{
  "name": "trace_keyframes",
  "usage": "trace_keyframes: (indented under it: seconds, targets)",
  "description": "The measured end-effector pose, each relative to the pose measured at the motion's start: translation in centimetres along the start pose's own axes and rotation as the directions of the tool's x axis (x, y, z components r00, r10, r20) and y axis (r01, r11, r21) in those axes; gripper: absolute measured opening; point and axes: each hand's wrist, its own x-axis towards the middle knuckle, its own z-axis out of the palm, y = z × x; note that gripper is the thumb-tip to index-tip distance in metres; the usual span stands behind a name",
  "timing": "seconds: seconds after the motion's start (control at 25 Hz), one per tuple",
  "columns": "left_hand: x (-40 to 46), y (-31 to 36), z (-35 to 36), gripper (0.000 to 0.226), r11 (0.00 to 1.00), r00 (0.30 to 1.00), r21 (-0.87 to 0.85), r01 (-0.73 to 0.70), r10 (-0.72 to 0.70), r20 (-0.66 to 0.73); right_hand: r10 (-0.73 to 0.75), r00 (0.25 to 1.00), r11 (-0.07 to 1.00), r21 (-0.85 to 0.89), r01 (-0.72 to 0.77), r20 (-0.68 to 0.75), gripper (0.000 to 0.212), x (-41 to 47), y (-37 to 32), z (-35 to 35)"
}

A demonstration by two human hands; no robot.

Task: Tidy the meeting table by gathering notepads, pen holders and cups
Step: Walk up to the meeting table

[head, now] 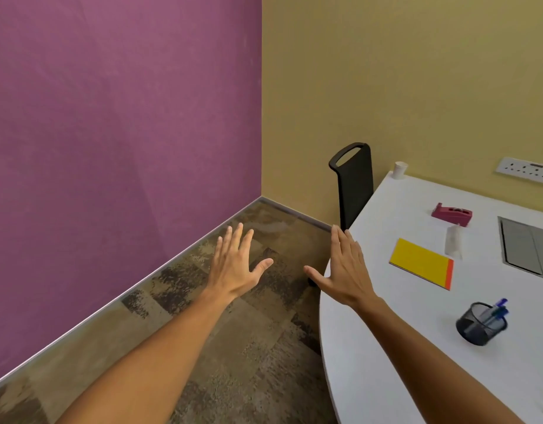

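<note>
Both hands, left hand (235,267) and right hand (346,267), spread wide and empty; yellow notepad (421,263), mesh pen holder (481,324), tape dispenser (452,213), paper cup (399,170) sit apart on the white table (371,347).

Both hands, left hand (233,264) and right hand (346,270), spread empty beside the white table (371,347)

We see the bench (371,347) at lower right; on it the notepad (421,263) lies above the pen holder (481,324), tape dispenser (452,214) higher, cup (400,170) topmost.
</note>
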Motion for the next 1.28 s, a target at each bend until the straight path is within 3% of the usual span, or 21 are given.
trace_keyframes:
  seconds: [0.44, 0.64, 0.84, 1.04, 1.28]
  targets:
    - [19.9, -10.7, 6.3, 0.097, 0.994, 0.997, -0.093, -0.05, 0.055, 0.055, 0.172, 0.985, 0.983, 0.066, -0.172, -0.003, 0.105, 17.9, -1.8, 10.3]
    - [28.6, -12.7, 7.8, 0.093, 0.977, 0.987, -0.164, -0.134, 0.146, 0.063, 0.275, 0.961, 0.958, 0.099, -0.271, -0.036, 0.103, 25.2, -2.5, 12.6]
    - [35.2, -10.4, 11.5, 0.09, 0.936, 0.951, -0.221, -0.273, 0.297, 0.088, 0.374, 0.924, 0.925, 0.108, -0.365, -0.079, 0.102, 29.7, 0.5, 14.3]
    - [40.9, -5.9, 17.4, 0.09, 0.891, 0.88, -0.219, -0.398, 0.438, 0.182, 0.462, 0.879, 0.886, 0.111, -0.45, -0.119, 0.102, 33.4, 7.5, 15.7]
    - [47.5, 2.7, 22.4, 0.085, 0.79, 0.778, -0.36, -0.496, 0.589, 0.218, 0.608, 0.78, 0.794, 0.123, -0.596, -0.144, 0.102, 36.9, 16.7, 15.2]
